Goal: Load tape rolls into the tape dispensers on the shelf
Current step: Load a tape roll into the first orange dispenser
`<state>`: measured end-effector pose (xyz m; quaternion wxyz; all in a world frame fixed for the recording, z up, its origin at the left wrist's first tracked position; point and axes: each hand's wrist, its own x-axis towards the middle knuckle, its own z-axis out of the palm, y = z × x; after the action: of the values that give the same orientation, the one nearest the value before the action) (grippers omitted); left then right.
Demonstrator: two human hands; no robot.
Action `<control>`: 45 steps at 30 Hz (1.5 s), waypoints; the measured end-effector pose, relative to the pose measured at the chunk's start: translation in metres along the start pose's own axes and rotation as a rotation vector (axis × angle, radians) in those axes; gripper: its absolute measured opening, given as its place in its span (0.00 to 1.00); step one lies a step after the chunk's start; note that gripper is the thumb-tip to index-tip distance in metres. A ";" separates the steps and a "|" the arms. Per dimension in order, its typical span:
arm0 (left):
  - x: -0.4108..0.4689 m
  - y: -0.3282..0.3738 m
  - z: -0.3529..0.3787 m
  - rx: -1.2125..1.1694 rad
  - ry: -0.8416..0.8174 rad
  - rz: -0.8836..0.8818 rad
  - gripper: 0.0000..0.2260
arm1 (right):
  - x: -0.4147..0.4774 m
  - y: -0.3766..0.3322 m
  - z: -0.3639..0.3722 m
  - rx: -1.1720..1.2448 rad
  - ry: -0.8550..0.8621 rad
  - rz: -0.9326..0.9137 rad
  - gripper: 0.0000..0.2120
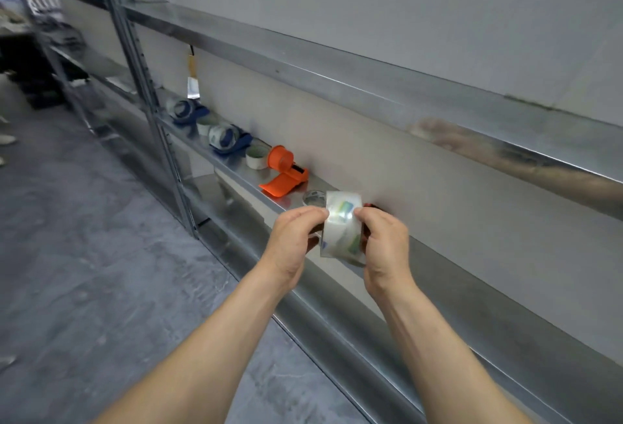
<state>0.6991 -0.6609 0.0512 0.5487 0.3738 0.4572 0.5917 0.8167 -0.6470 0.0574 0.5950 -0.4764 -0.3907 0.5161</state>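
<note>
A: Hand pose?
B: Both forearms reach forward to the shelf (472, 295). The left grip (296, 238) pinches the clear tape roll (340, 231) near its top with thumb and fingertips. The right grip (384, 245) is curled round its right side. The roll is held on edge between them, at the shelf's front edge.
A: Any text?
B: Blue-green label, writing too blurred to read. An orange dispenser (285, 170) sits on the shelf to the left.

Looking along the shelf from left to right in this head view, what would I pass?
Blue tape dispenser → loose tape roll → second blue dispenser → another loose roll → orange dispenser → left hand → clear tape roll that both hands grip → right hand.
</note>
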 end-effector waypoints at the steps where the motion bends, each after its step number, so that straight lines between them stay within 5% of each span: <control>1: -0.001 0.003 -0.003 0.004 0.032 0.005 0.08 | 0.000 0.001 0.004 -0.009 -0.032 0.005 0.06; 5: -0.007 0.011 -0.012 0.039 0.142 0.049 0.10 | 0.003 0.004 0.016 -0.008 -0.189 0.032 0.15; 14: -0.019 0.016 -0.025 -0.069 0.400 0.106 0.10 | 0.009 0.005 0.032 -0.056 -0.577 0.004 0.09; 30: 0.059 0.033 -0.144 0.023 0.319 0.041 0.07 | 0.044 0.059 0.152 -0.143 -0.555 0.036 0.06; 36: 0.120 0.058 -0.195 0.077 0.229 -0.030 0.11 | 0.066 0.073 0.217 -0.165 -0.372 0.037 0.06; 45: 0.198 0.078 -0.228 0.125 0.133 -0.098 0.09 | 0.131 0.090 0.241 -0.038 0.310 0.043 0.05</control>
<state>0.4361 -0.4931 0.0450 0.5210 0.3443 0.5464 0.5582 0.5857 -0.4775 0.0246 0.6279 -0.5697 -0.2938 0.4415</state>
